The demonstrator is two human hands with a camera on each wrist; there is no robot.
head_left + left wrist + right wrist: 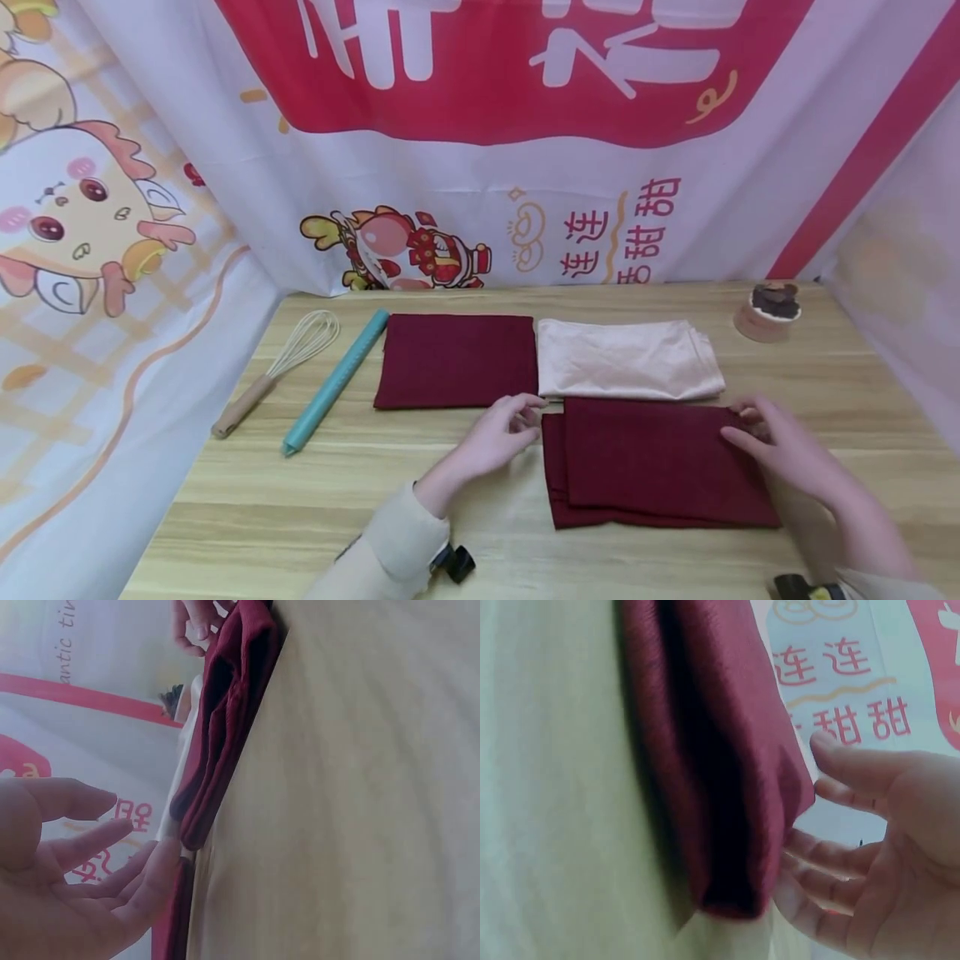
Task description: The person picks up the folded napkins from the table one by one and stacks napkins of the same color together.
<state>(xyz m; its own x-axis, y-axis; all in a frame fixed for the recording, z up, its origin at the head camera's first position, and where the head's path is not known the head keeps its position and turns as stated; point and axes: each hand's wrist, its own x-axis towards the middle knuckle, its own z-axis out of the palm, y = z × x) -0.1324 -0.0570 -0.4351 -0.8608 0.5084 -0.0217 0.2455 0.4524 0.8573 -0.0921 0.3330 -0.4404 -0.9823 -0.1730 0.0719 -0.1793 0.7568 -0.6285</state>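
Observation:
A folded dark red cloth (667, 462) lies on the table in front of me, its layers slightly offset along the left side. Beside its upper left corner hovers my left hand (498, 437), fingers loosely bent and nothing in them. In the left wrist view the left hand's fingers (150, 889) spread close to the cloth's folded end. My right hand (780, 446) is at the upper right corner of the cloth. The right wrist view shows its fingertips right at the cloth's edge (761, 750), with the thumb apart from the fabric.
Behind lie a second folded dark red cloth (457, 360) and a folded pale pink cloth (626, 358). To the left are a whisk (281, 367) and a teal stick-shaped item (337, 382). A small pink cup with a dark top (767, 315) stands back right, before a printed curtain (465, 175).

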